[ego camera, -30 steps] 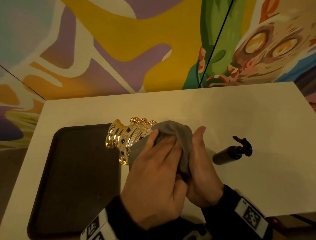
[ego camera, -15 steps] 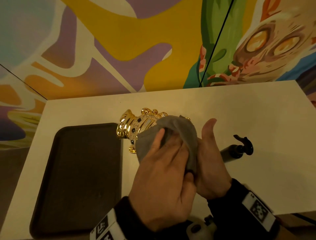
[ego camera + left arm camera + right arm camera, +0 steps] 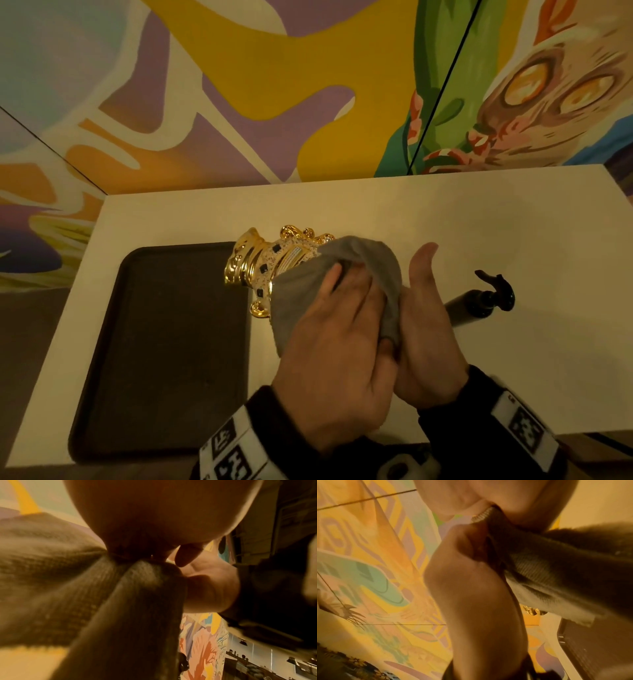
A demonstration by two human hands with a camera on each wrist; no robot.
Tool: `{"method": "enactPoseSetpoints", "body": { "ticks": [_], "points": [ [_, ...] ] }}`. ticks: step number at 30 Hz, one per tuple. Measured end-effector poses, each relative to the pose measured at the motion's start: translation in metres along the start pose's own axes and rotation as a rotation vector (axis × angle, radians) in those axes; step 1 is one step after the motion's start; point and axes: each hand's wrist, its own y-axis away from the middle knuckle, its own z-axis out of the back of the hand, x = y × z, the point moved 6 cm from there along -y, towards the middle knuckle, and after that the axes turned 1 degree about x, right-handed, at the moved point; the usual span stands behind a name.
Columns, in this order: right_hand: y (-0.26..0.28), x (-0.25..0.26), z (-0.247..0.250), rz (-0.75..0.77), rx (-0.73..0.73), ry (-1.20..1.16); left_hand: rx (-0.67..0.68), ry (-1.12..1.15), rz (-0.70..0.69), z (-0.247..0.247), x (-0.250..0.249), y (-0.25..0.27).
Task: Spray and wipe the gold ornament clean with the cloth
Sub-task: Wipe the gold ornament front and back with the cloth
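Note:
The gold ornament (image 3: 270,263) is held over the white table (image 3: 411,212), just right of the tray, with its right part hidden under the grey cloth (image 3: 363,260). My left hand (image 3: 342,308) lies on top, fingers spread over the cloth and pressing it on the ornament. In the left wrist view the cloth (image 3: 68,588) bunches up under that palm. My right hand (image 3: 424,301) holds the covered end, thumb upright, its fingers hidden behind the cloth. The right wrist view shows the cloth (image 3: 556,568) and a sliver of the ornament (image 3: 530,611). The dark spray bottle (image 3: 479,305) lies on its side right of my hands.
A dark brown tray (image 3: 164,342) lies on the left half of the table, its right edge under the ornament. A painted wall (image 3: 308,85) rises directly behind the table. Bare tabletop stretches behind and to the right of the bottle.
Both hands have carried the ornament and cloth a little farther from me. My right thumb has straightened up, away from the cloth. The bottle and tray have not moved.

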Motion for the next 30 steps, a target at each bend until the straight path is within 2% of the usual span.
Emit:
{"method": "enactPoseSetpoints", "body": {
  "ticks": [3,5,7,10,14,16,19,21,23,27,29,30],
  "points": [
    [-0.003,0.006,-0.005,-0.022,0.071,-0.127,0.049,0.034,0.000,-0.014,-0.001,0.012],
    [-0.004,0.008,-0.007,-0.031,0.133,-0.195,0.077,-0.055,-0.008,-0.025,0.001,0.020],
    [-0.003,0.010,-0.007,-0.026,0.154,-0.213,0.061,-0.040,-0.004,-0.029,0.006,0.020],
    [-0.001,0.016,-0.004,-0.016,0.083,-0.215,-0.028,-0.007,-0.019,-0.018,0.001,0.014],
    [0.001,0.029,0.000,0.015,0.009,-0.086,0.018,-0.093,-0.043,-0.020,-0.006,0.024],
    [0.001,0.030,0.002,0.023,-0.020,-0.062,0.024,-0.088,-0.008,-0.016,0.001,0.028],
    [0.002,0.029,0.001,0.034,-0.027,-0.077,-0.019,-0.035,-0.011,-0.024,0.008,0.038],
    [0.001,0.031,0.001,0.040,-0.037,-0.075,-0.116,-0.078,-0.038,-0.028,0.007,0.045],
    [0.002,0.034,0.000,0.042,-0.049,-0.065,-0.147,-0.055,-0.045,-0.030,0.011,0.049],
    [0.003,0.033,-0.004,0.014,-0.032,-0.102,-0.172,-0.210,-0.030,-0.028,0.011,0.049],
    [0.003,0.032,-0.005,0.004,-0.038,-0.114,-0.144,-0.223,-0.006,-0.029,0.008,0.051],
    [0.004,0.033,-0.007,0.010,-0.038,-0.106,-0.173,-0.215,-0.012,-0.031,0.009,0.054]
  ]
}}
